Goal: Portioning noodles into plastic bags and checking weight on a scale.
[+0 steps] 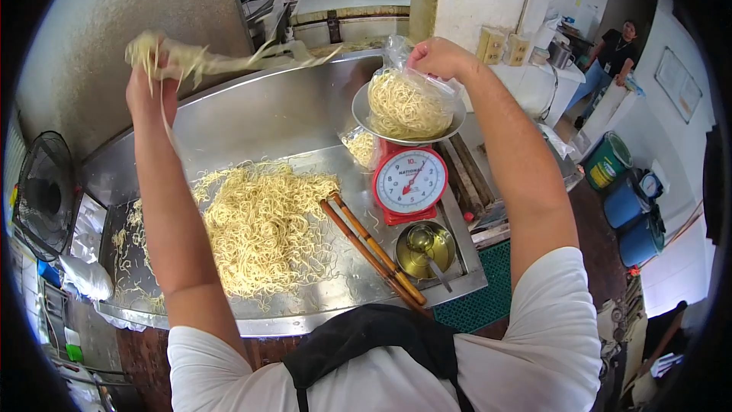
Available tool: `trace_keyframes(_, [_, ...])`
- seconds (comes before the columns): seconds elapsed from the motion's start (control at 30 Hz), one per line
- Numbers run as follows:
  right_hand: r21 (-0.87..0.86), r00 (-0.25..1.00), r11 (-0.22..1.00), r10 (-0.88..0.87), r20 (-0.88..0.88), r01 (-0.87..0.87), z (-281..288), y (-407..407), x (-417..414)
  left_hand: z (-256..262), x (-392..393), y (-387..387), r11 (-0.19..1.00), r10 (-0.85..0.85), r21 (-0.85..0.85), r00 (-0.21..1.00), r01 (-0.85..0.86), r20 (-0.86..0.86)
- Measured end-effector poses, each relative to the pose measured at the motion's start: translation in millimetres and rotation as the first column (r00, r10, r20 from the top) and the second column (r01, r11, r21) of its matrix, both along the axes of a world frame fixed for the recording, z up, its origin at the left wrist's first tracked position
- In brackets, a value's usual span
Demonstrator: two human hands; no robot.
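Observation:
My left hand (151, 83) is raised above the far left of the steel table, gripping a bunch of noodles (194, 63) whose loose strands trail rightward in a blur. My right hand (437, 59) pinches the rim of a clear plastic bag (394, 51). Inside the bag, a mass of noodles (409, 102) rests on the round metal pan (361, 114) of a red National dial scale (410, 180); the needle points a little short of 1. A large heap of noodles (257, 229) is spread across the table (274, 109) below my left arm.
Two brown sticks (372, 249) lie between the heap and a metal bowl of yellow liquid (403, 252) with a ladle (439, 274). Another bag of noodles (360, 146) sits behind the scale. A fan (46, 194) stands left; lidded buckets (615, 160) and a person (609, 60) are right.

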State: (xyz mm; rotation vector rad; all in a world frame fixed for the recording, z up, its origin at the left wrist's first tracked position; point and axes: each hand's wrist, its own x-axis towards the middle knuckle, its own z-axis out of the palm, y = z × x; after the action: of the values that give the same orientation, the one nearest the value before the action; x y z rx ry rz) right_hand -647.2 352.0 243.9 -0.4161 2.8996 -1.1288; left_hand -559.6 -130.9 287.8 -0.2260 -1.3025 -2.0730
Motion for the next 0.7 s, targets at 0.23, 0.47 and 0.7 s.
trace_keyframes(0.23, [0.276, 0.932, 0.955, 0.000, -0.361, 0.107, 15, -13, -1, -328, 77, -178, -0.198, 0.681, -0.732, 0.629, 0.652, 0.375])
trace_keyframes(0.47, [0.316, 0.955, 0.918, -0.162, -0.249, 0.238, -16, 33, -9, -352, 147, -126, 0.305, 0.646, -0.856, 0.570, 0.417, 0.508])
trace_keyframes(0.7, [0.354, 0.998, 0.933, -0.042, -0.056, 0.060, -26, 30, -22, -364, 184, -80, 0.766, 0.424, -0.627, 0.623, 0.140, 0.658])
